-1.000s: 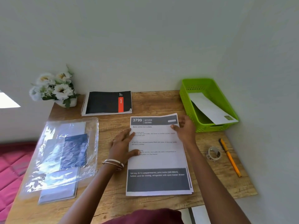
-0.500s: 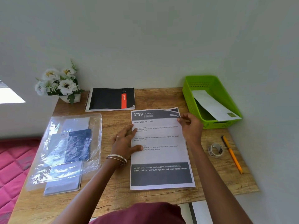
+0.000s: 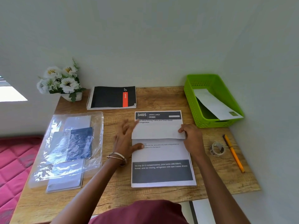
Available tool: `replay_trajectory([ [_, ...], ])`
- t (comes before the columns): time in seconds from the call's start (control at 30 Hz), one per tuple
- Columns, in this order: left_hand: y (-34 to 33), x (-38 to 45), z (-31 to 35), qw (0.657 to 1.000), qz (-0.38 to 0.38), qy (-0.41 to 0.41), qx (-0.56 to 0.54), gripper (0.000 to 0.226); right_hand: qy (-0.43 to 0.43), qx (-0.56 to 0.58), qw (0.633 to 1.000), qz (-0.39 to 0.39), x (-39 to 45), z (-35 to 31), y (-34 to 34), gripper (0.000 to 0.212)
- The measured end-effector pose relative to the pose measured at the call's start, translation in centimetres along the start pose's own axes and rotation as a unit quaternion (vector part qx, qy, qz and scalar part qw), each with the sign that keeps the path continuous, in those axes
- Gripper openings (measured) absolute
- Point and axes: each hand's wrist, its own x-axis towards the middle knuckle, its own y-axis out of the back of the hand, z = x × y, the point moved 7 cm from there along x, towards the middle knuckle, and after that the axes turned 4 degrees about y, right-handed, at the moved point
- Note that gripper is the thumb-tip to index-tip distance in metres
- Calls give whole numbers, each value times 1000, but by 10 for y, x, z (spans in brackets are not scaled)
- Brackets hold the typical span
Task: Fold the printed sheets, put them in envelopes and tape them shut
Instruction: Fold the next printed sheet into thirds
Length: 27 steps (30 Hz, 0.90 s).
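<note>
both hands work: right hand (image 3: 191, 137) pinches top sheet's (image 3: 159, 152) folded-over edge, left hand (image 3: 125, 139) lies flat beside.

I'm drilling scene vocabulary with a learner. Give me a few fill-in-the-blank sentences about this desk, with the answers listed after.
1. The right hand folds the top sheet toward the person, uncovering a sheet headed ____.
2. A white envelope leans in the ____ basket.
3. The tape roll lies between the sheets and the ____ pen.
4. The left hand wears bangles on its ____.

Answers: 3405; green; orange; wrist
</note>
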Motion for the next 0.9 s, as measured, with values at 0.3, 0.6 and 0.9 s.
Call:
replay_trajectory([
  [0.3, -6, 0, -1, 997, -39, -48, 44, 51, 94, -15, 982, -163, 3, -68, -46, 36],
  [0.6, -12, -1, 0, 988, -70, -77, 116, 80, 112, -137, 953, -246, -3, -72, -75, 58],
  [0.9, -11, -4, 3, 988, -70, -85, 108, 53, 24, -251, 944, -215, -15, -10, -33, 58],
])
